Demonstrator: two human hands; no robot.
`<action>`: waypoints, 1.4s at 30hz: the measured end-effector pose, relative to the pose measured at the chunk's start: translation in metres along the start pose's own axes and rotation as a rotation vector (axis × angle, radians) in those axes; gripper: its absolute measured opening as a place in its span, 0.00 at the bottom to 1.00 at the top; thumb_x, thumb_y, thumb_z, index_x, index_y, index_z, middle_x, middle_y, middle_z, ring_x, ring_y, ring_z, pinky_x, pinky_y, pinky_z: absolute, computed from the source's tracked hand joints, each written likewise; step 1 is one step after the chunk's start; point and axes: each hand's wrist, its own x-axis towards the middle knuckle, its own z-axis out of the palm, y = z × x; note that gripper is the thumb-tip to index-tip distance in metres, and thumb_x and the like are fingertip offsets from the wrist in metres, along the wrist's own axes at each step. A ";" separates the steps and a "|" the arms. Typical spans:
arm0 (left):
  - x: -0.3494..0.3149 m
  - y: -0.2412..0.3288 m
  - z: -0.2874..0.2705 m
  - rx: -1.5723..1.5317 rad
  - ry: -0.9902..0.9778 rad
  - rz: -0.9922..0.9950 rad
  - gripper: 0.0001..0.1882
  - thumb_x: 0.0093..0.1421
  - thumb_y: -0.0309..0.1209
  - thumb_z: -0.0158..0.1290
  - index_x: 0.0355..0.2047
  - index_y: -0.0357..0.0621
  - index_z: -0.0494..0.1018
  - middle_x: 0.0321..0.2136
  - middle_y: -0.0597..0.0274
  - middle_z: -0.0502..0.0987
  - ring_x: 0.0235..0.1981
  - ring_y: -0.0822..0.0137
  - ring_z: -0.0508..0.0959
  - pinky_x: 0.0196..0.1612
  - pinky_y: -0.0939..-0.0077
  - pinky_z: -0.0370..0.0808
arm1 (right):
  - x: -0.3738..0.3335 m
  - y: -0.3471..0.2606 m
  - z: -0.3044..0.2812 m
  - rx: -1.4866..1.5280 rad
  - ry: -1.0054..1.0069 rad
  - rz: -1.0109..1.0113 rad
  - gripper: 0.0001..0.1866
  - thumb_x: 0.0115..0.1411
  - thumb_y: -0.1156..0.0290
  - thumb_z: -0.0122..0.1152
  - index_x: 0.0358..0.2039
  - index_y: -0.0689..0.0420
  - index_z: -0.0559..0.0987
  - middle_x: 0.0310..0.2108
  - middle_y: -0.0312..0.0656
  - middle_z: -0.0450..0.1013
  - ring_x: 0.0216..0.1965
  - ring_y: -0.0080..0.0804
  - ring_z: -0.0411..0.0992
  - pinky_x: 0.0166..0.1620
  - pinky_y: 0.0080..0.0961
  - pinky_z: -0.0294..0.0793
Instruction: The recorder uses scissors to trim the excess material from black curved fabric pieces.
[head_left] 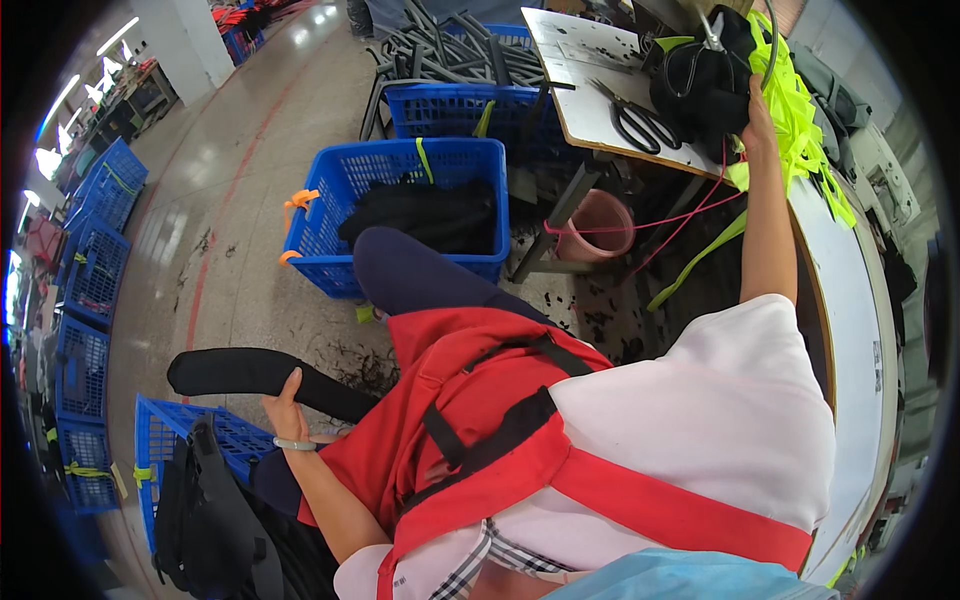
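At the left, my left hand [287, 408] is closed around a long black padded strap [235, 372]. The strap's rounded end points left, and its other end reaches toward my red apron [460, 360]. My right arm stretches up to the worktable, where my right hand [760, 122] lies against the right side of a bunched black fabric piece [690, 90]. Most of that hand's fingers are hidden, so its grip is unclear. Bright yellow-green strips [800, 130] hang just beside it. Black-handled scissors [640, 122] lie on the table to the left of the black fabric.
In front stands a blue basket [400, 150] holding black fabric. Another blue crate [450, 108] behind it is piled with grey-black tubular strips. A pink bucket [597, 225] sits under the worktable [575, 60]. Black pieces fill the blue basket [150, 440] at my left. Scraps litter the floor.
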 end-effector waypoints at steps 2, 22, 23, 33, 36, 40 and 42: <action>0.005 -0.003 0.009 -0.018 -0.022 0.013 0.23 0.49 0.19 0.63 0.47 0.35 0.72 0.42 0.60 0.76 0.43 0.68 0.75 0.50 0.75 0.70 | -0.005 0.001 -0.007 0.280 0.054 0.040 0.36 0.60 0.40 0.50 0.55 0.60 0.70 0.50 0.50 0.72 0.49 0.44 0.74 0.55 0.43 0.72; 0.006 -0.010 0.021 0.084 -0.064 0.009 0.21 0.47 0.19 0.64 0.44 0.35 0.74 0.41 0.61 0.77 0.41 0.68 0.76 0.49 0.76 0.70 | 0.002 0.045 0.052 -0.846 -0.278 -0.185 0.21 0.57 0.53 0.63 0.38 0.60 0.79 0.30 0.39 0.78 0.31 0.29 0.75 0.37 0.26 0.74; 0.006 -0.010 0.022 0.079 -0.069 0.006 0.22 0.47 0.19 0.64 0.44 0.35 0.74 0.41 0.61 0.77 0.42 0.68 0.76 0.49 0.76 0.70 | 0.004 0.045 0.051 -1.141 -0.318 -0.515 0.18 0.56 0.55 0.64 0.35 0.59 0.80 0.28 0.40 0.77 0.30 0.29 0.74 0.37 0.27 0.72; -0.004 -0.001 0.022 0.105 -0.029 0.017 0.23 0.47 0.19 0.64 0.45 0.34 0.73 0.40 0.60 0.77 0.41 0.67 0.76 0.50 0.75 0.70 | -0.045 0.022 0.118 -1.343 -0.773 -0.433 0.11 0.51 0.69 0.66 0.33 0.58 0.76 0.24 0.37 0.71 0.28 0.26 0.69 0.33 0.24 0.68; -0.002 0.000 0.019 0.119 -0.054 -0.006 0.24 0.47 0.20 0.64 0.46 0.35 0.72 0.41 0.60 0.77 0.42 0.67 0.76 0.50 0.75 0.70 | -0.038 0.025 0.111 -1.220 -0.781 -0.336 0.11 0.50 0.74 0.64 0.35 0.58 0.74 0.24 0.34 0.68 0.29 0.23 0.67 0.33 0.21 0.67; 0.001 -0.008 0.010 0.125 -0.037 -0.008 0.25 0.47 0.20 0.65 0.47 0.36 0.72 0.42 0.61 0.77 0.43 0.67 0.76 0.51 0.75 0.69 | -0.037 0.033 0.111 -1.078 -0.693 -0.301 0.09 0.49 0.79 0.61 0.31 0.59 0.72 0.23 0.34 0.68 0.28 0.21 0.67 0.32 0.20 0.67; 0.004 -0.009 0.008 0.111 -0.097 -0.012 0.26 0.47 0.21 0.65 0.48 0.36 0.72 0.43 0.61 0.76 0.44 0.67 0.75 0.52 0.74 0.69 | -0.040 0.043 0.115 -0.957 -0.602 -0.476 0.08 0.49 0.79 0.61 0.29 0.60 0.71 0.22 0.37 0.69 0.27 0.24 0.69 0.32 0.23 0.69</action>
